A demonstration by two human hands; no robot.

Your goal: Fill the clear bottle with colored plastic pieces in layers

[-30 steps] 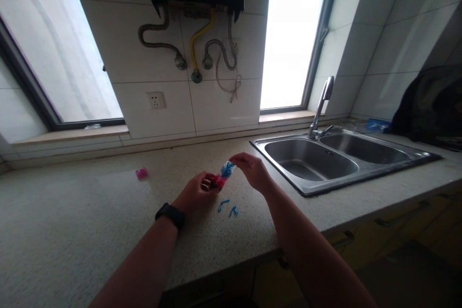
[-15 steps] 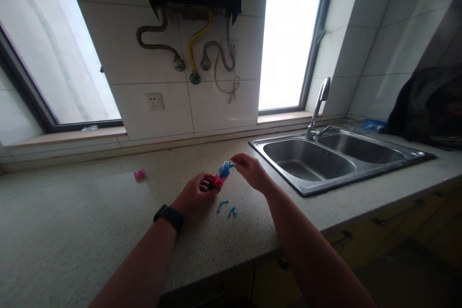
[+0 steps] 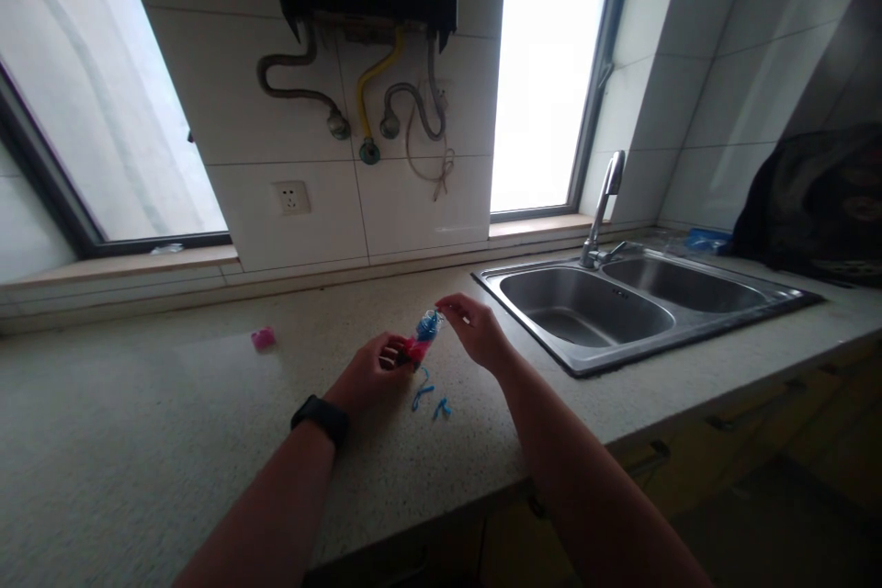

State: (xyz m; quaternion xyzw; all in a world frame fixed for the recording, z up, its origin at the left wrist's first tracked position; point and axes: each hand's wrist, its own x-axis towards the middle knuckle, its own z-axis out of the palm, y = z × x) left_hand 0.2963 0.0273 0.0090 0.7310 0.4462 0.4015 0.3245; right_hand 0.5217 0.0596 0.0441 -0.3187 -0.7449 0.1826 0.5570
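Observation:
My left hand [image 3: 368, 374] is closed around the lower, red end of a small clear bag [image 3: 420, 340] stuffed with blue and red bits. My right hand [image 3: 475, 331] pinches the bag's upper blue end between thumb and fingers. Both hands hover just above the speckled countertop [image 3: 138, 441]. Two loose blue pieces [image 3: 431, 400] lie on the counter right under the bag. A black watch sits on my left wrist.
A small pink object [image 3: 263, 338] lies on the counter to the left. A steel double sink [image 3: 640, 303] with a tap [image 3: 603, 202] is to the right. A dark bag [image 3: 819, 202] sits at far right. Wall socket, pipes and a water heater are behind.
The hands and bag stay almost in place; the right fingers have shifted slightly on the bag's top. The view has tilted a little.

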